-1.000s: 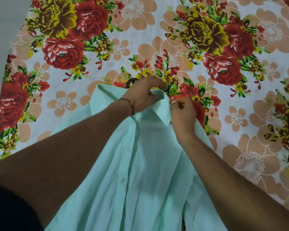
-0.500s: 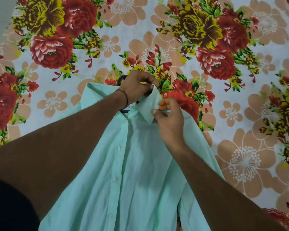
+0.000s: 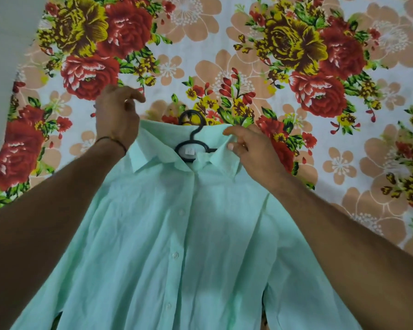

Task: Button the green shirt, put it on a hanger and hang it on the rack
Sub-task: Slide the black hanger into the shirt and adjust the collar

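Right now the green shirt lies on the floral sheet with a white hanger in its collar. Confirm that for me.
Wrong in one point: the hanger is black, not white. The head view shows it in the collar of the green shirt, which lies on the floral sheet.

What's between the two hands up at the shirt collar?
In the head view, the hook and neck of the black hanger, poking out of the open collar of the green shirt, lie between the left hand and the right hand.
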